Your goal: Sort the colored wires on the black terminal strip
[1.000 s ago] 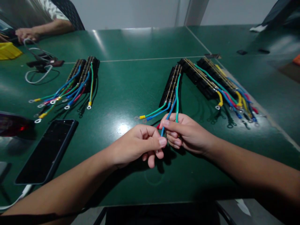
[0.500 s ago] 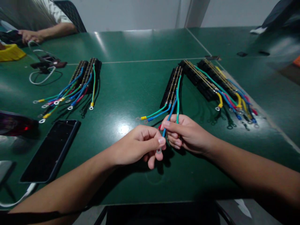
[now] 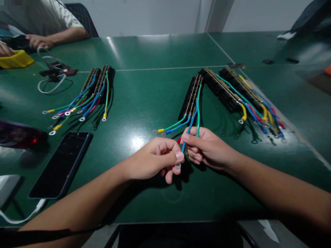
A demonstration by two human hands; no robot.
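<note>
My left hand [image 3: 161, 159] pinches the lower end of a blue wire [image 3: 183, 147], its ring lug [image 3: 178, 166] showing below the thumb. Right beside it, my right hand [image 3: 204, 146] is closed on the same blue wire higher up, and a green wire [image 3: 198, 113] runs down into its fingers. Both wires come from a black terminal block [image 3: 186, 98] just beyond my hands. A bit of red shows between the hands. Another green wire [image 3: 177, 124] and a second blue wire [image 3: 178, 128] spread leftward from the block's near end.
Two wired blocks [image 3: 103, 82] lie at left, two more [image 3: 224, 91] at right. A phone [image 3: 62, 165] on a white cable, a dark bottle [image 3: 20, 135] and a white object [image 3: 9, 186] are at left. Across the green table [image 3: 155, 55], a person's hand [image 3: 40, 42] is near a yellow tray [image 3: 18, 59].
The whole view has shifted slightly, with the table items appearing a little further right. Both hands keep their hold. Another hand now shows at the yellow tray.
</note>
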